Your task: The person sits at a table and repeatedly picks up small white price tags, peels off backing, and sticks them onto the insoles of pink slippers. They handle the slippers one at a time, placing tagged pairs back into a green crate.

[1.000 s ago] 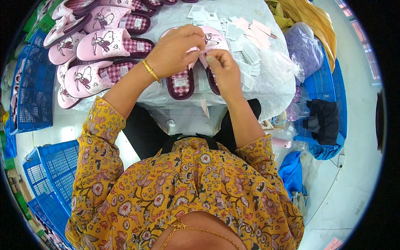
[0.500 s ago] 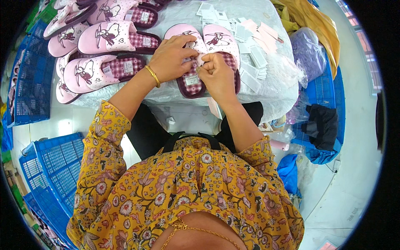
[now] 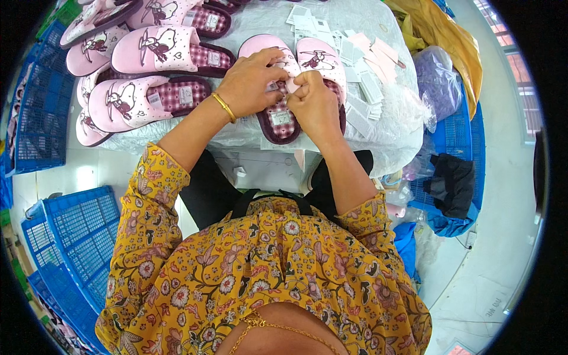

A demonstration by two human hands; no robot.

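Note:
A pair of pink slippers with a printed cartoon dog lies side by side in front of me, toes pointing away. Over the upper of the left slipper (image 3: pixel 278 121) my left hand (image 3: pixel 254 81) is curled, fingers closed on its edge. My right hand (image 3: pixel 316 109) is closed in a pinch at the inner edge of that upper, between the two slippers. Whatever its fingertips hold is hidden. The right slipper (image 3: pixel 321 59) is partly covered by my right hand and wrist. Its checked maroon insole shows only at the side.
More pink slippers (image 3: pixel 127 100) are piled at the left of the plastic-covered table (image 3: pixel 236 139). White and pink paper tags (image 3: pixel 370 83) lie scattered on the right. Blue crates (image 3: pixel 89 236) stand at the left; a purple bagged bundle (image 3: pixel 436 77) is at the right.
My right hand's fingers have closed tighter at the slipper's edge, and the hand covers more of the right slipper's heel. The left hand keeps its hold. The whole view has shifted slightly.

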